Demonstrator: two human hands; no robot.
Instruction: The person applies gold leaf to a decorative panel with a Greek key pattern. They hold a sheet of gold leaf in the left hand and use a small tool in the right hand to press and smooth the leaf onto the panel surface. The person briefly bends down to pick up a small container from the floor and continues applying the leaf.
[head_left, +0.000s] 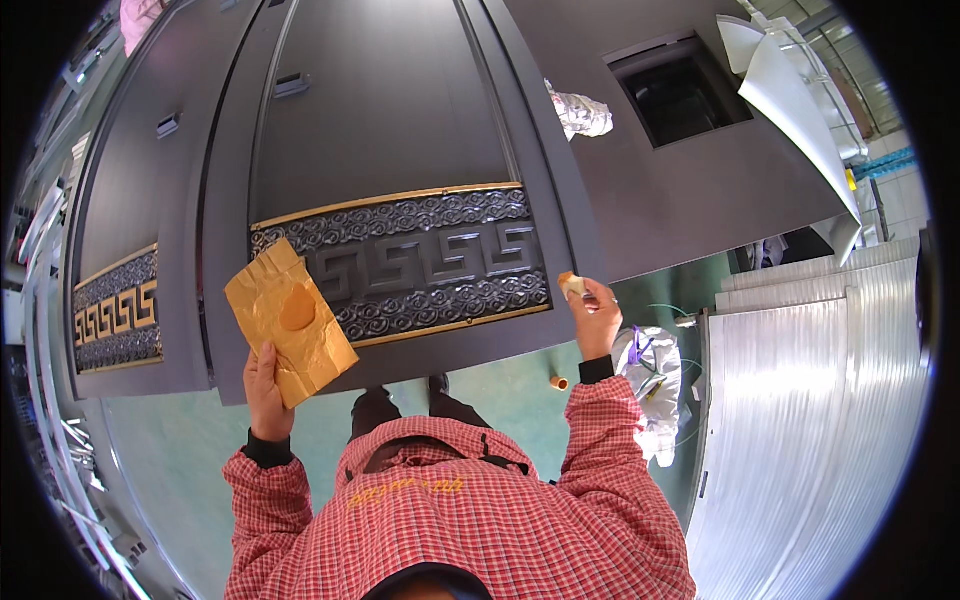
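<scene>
while gripped low, gold sheet (289,320) fanning above left hand (266,392)

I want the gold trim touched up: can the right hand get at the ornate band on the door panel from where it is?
Probably yes: the right hand is at the ornate band's right end, nothing between them.
</scene>
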